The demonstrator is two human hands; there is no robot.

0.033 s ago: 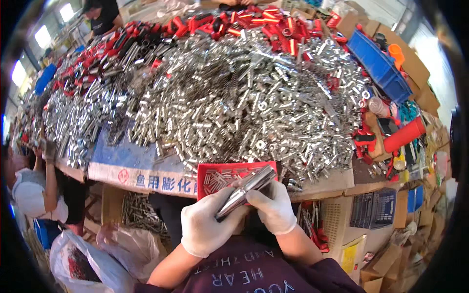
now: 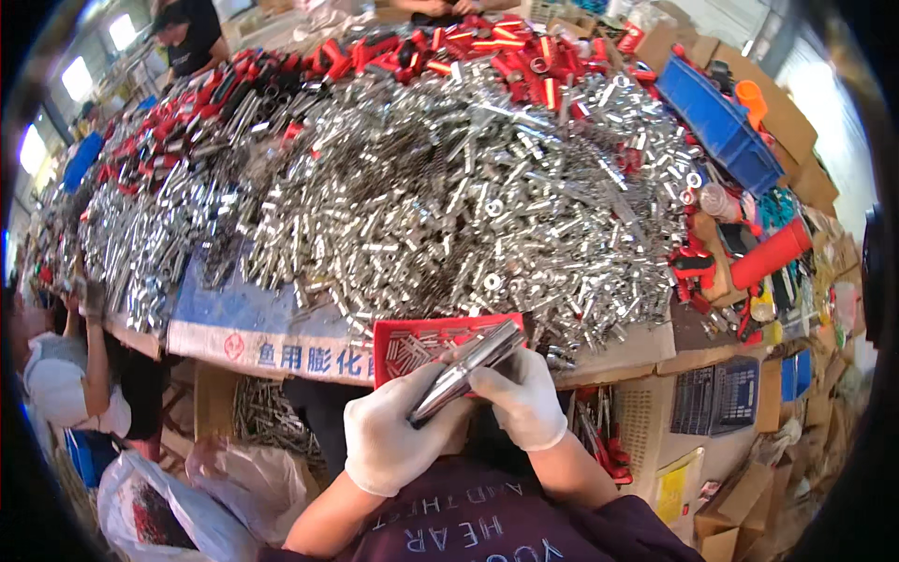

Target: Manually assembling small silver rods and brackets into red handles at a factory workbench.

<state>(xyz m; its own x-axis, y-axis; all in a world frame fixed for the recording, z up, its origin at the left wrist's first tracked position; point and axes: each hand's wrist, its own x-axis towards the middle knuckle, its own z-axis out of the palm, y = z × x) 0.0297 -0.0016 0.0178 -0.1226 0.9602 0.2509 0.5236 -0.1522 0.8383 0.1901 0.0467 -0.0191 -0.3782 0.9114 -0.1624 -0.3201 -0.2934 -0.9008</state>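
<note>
In front of my body, a shiny metal tube-shaped part point(image 2: 468, 371) lies slantwise between my two white-gloved hands. My left hand point(image 2: 393, 433) wraps around its lower end. Toward the upper end, my right hand point(image 2: 524, 398) has its thumb pressed on the side and its fingers behind it. Both hands are closed; some fingers are hidden by the part. Just beyond them sits a red tray point(image 2: 382, 339) with many small metal pins point(image 2: 412, 351) in it, partly covered by the hands and the part.
A large heap of small metal parts point(image 2: 412, 206) covers the table, with red handle-like pieces point(image 2: 524, 47) along its far side. At right are a blue bin point(image 2: 721, 126) and a red cylinder point(image 2: 770, 255). A plastic bag point(image 2: 169, 506) is at lower left; people work at left and behind.
The table and heap have shifted slightly left in the picture. Both hands keep the same hold on the metal part.
</note>
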